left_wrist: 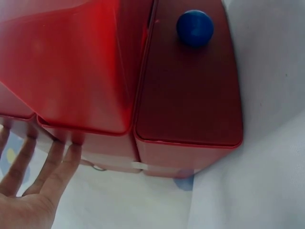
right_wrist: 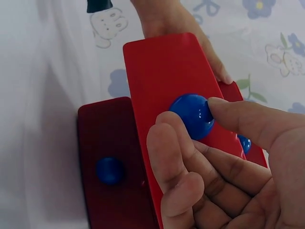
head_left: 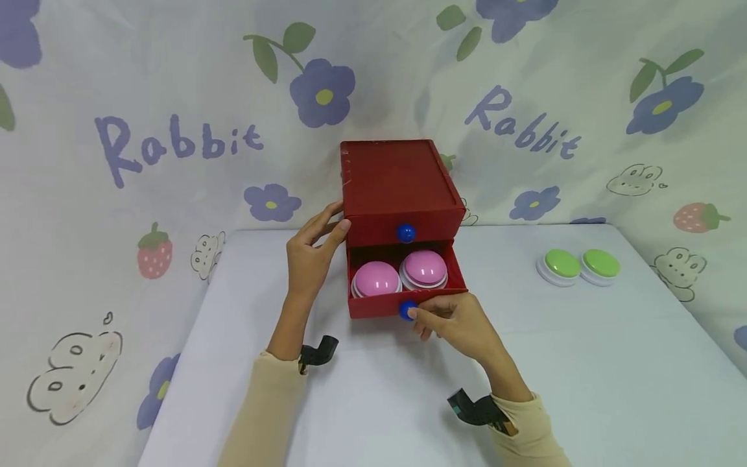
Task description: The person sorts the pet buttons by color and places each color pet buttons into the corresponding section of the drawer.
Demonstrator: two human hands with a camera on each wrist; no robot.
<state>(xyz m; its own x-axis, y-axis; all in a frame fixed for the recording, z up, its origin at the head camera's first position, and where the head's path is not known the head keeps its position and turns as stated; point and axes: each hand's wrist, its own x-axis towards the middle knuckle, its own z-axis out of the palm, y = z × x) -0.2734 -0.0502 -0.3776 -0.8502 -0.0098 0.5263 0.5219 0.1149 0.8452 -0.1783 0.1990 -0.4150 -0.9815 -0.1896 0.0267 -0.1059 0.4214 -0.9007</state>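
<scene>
A red drawer box (head_left: 403, 178) stands at the back of the white table. Its pulled-out drawer (head_left: 373, 309) carries two pink-topped round push buttons with white bases, the left pink button (head_left: 376, 279) and the right pink button (head_left: 425, 267). My right hand (head_left: 458, 322) pinches that drawer's blue knob (right_wrist: 193, 116) between thumb and index finger. Against the box's left side, my left hand (head_left: 312, 256) rests with fairly straight fingers, its thumb at the front corner. In the left wrist view, the left fingers (left_wrist: 57, 167) touch the red side wall.
Two green-topped push buttons, a left one (head_left: 559, 264) and a right one (head_left: 600, 264), sit at the table's right. Another drawer front (right_wrist: 112, 143), dark red, lies below the pulled-out drawer. A patterned cloth (head_left: 192, 78) hangs behind the box.
</scene>
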